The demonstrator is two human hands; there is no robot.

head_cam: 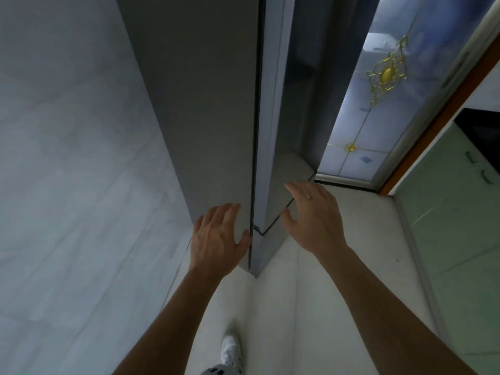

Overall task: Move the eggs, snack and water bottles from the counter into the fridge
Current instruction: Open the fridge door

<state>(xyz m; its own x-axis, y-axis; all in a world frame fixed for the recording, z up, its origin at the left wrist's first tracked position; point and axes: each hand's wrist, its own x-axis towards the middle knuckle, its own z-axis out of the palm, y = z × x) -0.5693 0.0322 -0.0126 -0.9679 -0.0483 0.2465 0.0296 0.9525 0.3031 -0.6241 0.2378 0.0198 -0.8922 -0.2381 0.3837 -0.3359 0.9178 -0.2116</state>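
No readable text, label or number shows on any surface

Fridge ahead — wall left, glass door right.

The floor is pale tile with faint seams, running from the near edge of the view to a dark threshold under a patterned glass door at the far end. A grey fridge stands on it left of centre, and a pale green cabinet stands along its right side. One white shoe rests on the tile near the bottom edge.
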